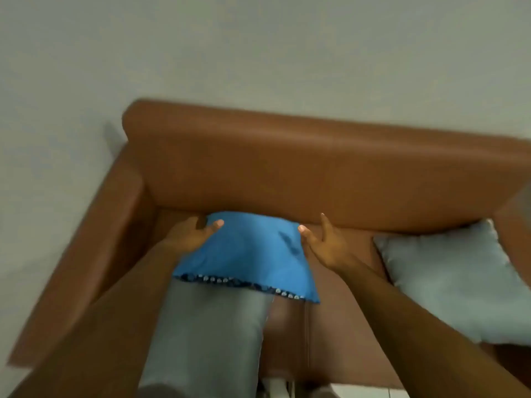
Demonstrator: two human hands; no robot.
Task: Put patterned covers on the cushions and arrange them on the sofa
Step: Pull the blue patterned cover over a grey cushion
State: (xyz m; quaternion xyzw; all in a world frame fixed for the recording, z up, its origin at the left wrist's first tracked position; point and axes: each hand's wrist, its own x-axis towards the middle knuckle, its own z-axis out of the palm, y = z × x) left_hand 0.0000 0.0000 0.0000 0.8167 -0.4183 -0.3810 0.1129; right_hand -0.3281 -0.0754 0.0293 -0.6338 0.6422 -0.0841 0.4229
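A: Where is the cushion (207,337) now?

B: It lies on the seat of the sofa (287,173), near the left armrest. It is a long grey cushion, and its long axis runs from the backrest toward the front edge of the seat. The blue cover (244,254) sits only on the end near the backrest. The patterned hem of the cover crosses the cushion about one third of the way from the backrest, so most of the cushion is bare.

A: And the hands?

B: The left hand (191,234) holds the corner of the cover close to the backrest; the fingers curl over the cloth and the thumb presses on top. The right hand (324,242) is open, with fingers spread. Its thumb tip is just at the right edge of the cover, but I cannot tell if it really touches. It holds nothing.

A: So which way must the cover go?

B: I think it must slide along the long axis, away from the backrest, toward the front of the seat. The left hand is nearer for this.

A: Anything else on the sofa?

B: A second grey cushion (459,282) lies by the right armrest, without cover.
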